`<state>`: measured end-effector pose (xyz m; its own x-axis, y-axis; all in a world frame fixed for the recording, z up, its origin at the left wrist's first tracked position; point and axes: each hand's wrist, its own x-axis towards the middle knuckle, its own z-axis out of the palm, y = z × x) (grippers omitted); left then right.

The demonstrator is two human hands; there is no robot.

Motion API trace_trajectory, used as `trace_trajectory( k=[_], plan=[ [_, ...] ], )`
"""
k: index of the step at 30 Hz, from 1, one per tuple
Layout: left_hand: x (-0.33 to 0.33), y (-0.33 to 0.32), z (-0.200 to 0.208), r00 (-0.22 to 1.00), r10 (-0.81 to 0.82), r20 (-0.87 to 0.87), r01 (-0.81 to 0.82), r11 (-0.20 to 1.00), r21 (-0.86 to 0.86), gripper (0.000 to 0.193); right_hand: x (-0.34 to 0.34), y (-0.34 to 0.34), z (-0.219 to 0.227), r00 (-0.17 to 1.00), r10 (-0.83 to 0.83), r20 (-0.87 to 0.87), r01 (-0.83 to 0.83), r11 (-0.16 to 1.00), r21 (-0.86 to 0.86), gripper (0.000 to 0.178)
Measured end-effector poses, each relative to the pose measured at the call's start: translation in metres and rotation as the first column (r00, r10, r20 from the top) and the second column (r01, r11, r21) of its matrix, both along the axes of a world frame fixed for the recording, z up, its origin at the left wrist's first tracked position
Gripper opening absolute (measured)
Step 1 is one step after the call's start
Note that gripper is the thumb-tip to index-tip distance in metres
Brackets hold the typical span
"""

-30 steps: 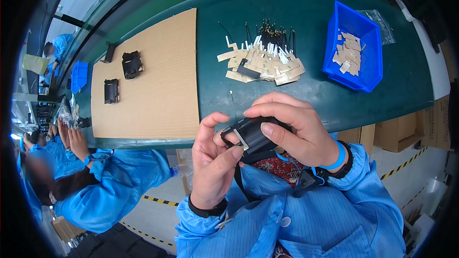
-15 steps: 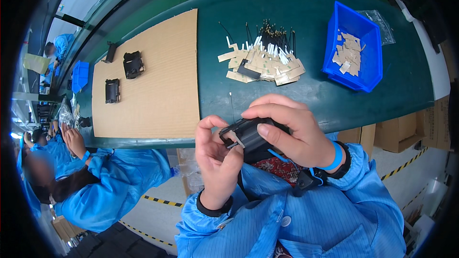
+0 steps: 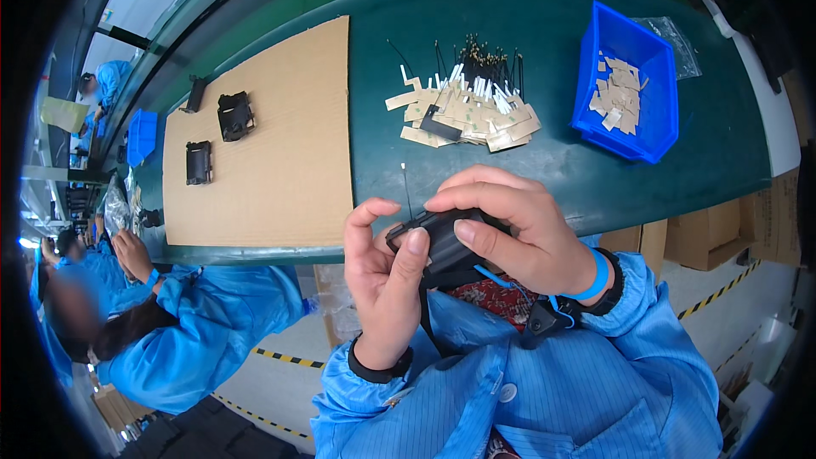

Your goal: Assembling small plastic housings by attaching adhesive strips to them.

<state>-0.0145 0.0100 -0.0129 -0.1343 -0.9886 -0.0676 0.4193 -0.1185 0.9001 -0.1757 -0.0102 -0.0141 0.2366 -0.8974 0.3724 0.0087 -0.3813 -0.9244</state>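
Close to my body, above the front edge of the table, both hands grip a black plastic housing (image 3: pixel 449 243). My left hand (image 3: pixel 382 276) is closed on its left end, the thumb pressed over the opening there. The fingers of my right hand (image 3: pixel 523 234) lie along the top and right side of it. A thin black cable (image 3: pixel 407 195) with a small pale tip sticks up from the far side of the housing. Farther off lies a pile of tan-backed flat antennas (image 3: pixel 476 110) with black cables and white sleeves. My fingers hide the inside of the housing.
A cardboard sheet (image 3: pixel 280 178) at left carries several black housings (image 3: pixel 236 116). At right stands a blue bin (image 3: pixel 632 146) with tan paper scraps (image 3: pixel 619 93), beside a clear plastic bag (image 3: pixel 676 47). A co-worker in a blue smock (image 3: pixel 212 323) sits at left.
My left thumb has moved up over the end of the housing and covers the pale strip seen there before. The housing has tilted slightly, while my right hand stays nearly still.
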Motion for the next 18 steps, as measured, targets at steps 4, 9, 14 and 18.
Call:
trace_trajectory(
  k=[4,9,14,18],
  plan=[
    [0.006,-0.001,0.001,0.952,-0.105,-0.288,0.121,0.992,0.038,0.052,-0.004,-0.006,-0.005,0.993,0.012,0.113,-0.031,0.985,0.168,0.023],
    [0.005,0.002,0.001,0.984,-0.101,-0.148,0.106,0.994,0.023,0.062,-0.002,-0.011,-0.002,0.991,0.025,0.135,-0.055,0.973,0.224,0.024],
    [0.005,0.001,0.002,0.976,-0.007,-0.218,0.016,0.999,0.039,0.062,-0.010,-0.011,0.001,0.957,-0.279,-0.075,0.258,0.943,-0.209,0.025],
    [-0.002,0.001,0.002,0.981,0.058,-0.188,-0.057,0.998,0.015,0.064,-0.001,0.002,0.006,0.973,-0.216,-0.082,0.205,0.971,-0.124,0.026]
  ],
)
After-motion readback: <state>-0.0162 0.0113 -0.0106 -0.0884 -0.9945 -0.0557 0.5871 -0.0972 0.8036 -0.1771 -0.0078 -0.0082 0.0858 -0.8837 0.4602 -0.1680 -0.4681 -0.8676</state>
